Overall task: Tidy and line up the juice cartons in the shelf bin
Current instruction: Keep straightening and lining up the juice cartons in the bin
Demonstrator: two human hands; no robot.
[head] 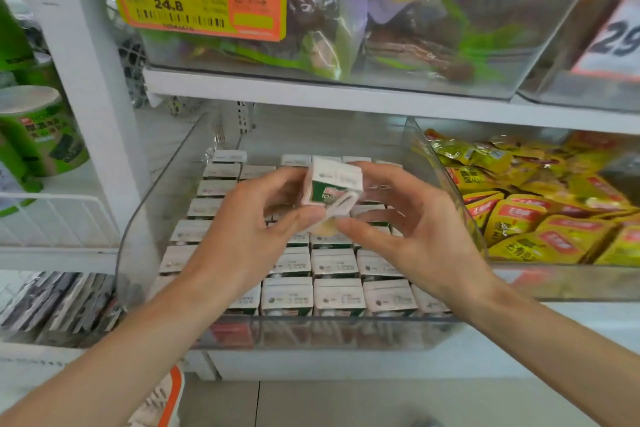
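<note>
I see one small carton (333, 188) held up above the clear bin (346, 333) on the shelf. It is tilted, white on top, with a green side and a wrapped straw (341, 206) across it. My left hand (249, 222) and right hand (412, 229) both have a grip on it, fingertips pinching its edges. Below, the other cartons (334, 263) stand in rows, white tops up.

A carton (333, 188) is pinched from its left by the left hand (249, 218) and from its right by the right hand (412, 229)
</note>
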